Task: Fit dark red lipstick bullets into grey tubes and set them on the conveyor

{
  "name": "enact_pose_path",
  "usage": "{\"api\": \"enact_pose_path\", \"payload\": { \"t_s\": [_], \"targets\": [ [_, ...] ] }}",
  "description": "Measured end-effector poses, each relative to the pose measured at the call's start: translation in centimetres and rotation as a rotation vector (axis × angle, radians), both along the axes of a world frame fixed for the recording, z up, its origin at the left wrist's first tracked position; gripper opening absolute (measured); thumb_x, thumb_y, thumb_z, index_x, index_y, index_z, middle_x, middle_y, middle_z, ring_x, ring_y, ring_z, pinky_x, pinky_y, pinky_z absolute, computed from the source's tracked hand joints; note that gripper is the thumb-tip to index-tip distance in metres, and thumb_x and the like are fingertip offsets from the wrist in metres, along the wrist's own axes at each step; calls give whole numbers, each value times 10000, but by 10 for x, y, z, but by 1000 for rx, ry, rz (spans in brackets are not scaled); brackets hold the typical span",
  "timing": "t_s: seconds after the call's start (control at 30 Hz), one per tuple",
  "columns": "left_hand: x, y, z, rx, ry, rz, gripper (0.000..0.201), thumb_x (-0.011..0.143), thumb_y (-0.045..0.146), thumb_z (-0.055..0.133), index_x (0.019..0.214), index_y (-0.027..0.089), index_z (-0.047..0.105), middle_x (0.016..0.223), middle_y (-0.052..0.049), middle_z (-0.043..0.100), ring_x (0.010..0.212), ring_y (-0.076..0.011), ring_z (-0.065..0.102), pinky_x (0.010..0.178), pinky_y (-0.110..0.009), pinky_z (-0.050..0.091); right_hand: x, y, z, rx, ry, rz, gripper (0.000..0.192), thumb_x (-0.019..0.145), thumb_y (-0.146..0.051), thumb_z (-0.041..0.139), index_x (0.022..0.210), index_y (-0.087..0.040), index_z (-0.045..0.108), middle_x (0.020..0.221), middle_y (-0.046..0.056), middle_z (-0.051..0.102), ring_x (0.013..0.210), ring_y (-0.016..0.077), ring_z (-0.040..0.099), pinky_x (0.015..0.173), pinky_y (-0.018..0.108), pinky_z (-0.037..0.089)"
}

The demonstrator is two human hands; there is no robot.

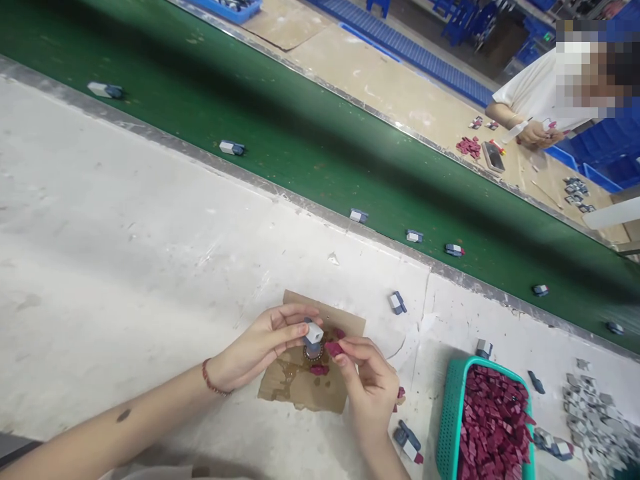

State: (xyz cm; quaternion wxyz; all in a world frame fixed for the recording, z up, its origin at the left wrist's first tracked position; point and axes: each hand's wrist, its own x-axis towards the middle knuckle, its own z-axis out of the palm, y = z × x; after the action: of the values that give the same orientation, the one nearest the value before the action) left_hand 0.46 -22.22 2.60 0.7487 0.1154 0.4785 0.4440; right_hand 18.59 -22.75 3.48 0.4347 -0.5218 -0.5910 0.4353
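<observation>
My left hand [260,345] pinches a small grey-and-blue plastic toy part [314,332] between thumb and fingers. In my right hand [369,379], thumb and forefinger close on a small maroon plastic piece [334,349], held just right of the toy part. Beneath both hands lies a brown cardboard sheet [290,383] with wet-looking stains. A round cap-like container [314,352] stands on it, partly hidden by the toy part. Another maroon piece [319,369] rests on the cardboard in front of the container.
A teal basket [450,413] of maroon pieces stands at right, beside a pile of grey pieces [593,413]. Beyond the white table runs a green conveyor belt [300,167] carrying several toy parts. Across it, a person [530,87] handles small parts.
</observation>
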Motion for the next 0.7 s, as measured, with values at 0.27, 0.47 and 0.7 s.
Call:
{"api": "enact_pose_path", "payload": {
  "t_s": [0.27,0.47,0.7],
  "targets": [
    [4,-3,0,101,30,20,338,556,421,907,720,195,718,806,-40,752,732,-171,675,694,-255,557,-4,0,2,28,-43,-15,62,833,-209,681,814,-220,739,809,56,755,798,206,714,721,326,590],
    [4,-5,-3,147,152,7,346,551,437,904,705,200,704,816,-65,773,849,-222,715,768,-290,575,-6,0,2,89,-84,36,106,860,-193,647,825,-227,740,819,48,751,774,195,711,698,310,591],
    [6,-7,-1,226,294,-44,366,571,475,874,697,192,679,828,-99,782,868,-261,736,798,-344,600,-8,-2,2,163,-67,22,119,858,-150,644,847,-223,737,791,34,733,735,171,704,657,267,582]
  ]
}}
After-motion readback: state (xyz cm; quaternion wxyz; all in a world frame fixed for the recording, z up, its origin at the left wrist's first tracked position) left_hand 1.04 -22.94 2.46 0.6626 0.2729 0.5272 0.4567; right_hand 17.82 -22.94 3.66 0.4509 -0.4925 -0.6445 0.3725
